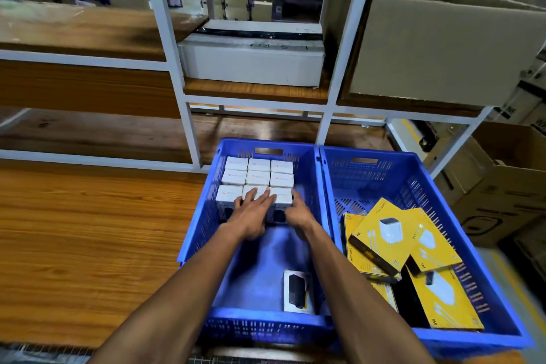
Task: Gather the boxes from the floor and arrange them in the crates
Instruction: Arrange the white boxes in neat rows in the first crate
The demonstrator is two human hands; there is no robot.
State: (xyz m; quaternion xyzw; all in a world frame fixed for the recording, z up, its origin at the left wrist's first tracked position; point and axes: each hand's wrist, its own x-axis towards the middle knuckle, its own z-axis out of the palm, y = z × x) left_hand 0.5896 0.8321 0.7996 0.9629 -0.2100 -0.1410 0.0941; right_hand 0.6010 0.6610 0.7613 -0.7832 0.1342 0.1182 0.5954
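Lone dark-print box (pixel 297 290) lies flat at the near end of the left blue crate (pixel 195 233); left hand (pixel 251 213) rests flat-fingered on the white boxes (pixel 257 176) packed at the far end; right hand (pixel 297 213) grips the rightmost near one; right crate (pixel 502 298) has yellow boxes (pixel 384 233).

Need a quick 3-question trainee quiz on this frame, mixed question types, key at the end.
1. True or false: both hands are inside the left crate.
2. Multiple choice: the yellow boxes lie in A) the left crate, B) the right crate, C) on the shelf.
3. Fill in: the white boxes stand in a grid at the ____ end of the left crate.

Key
1. True: the left hand lies flat on the front row of white boxes and the right hand is beside it.
2. B
3. far; a lone box lies at the near end.
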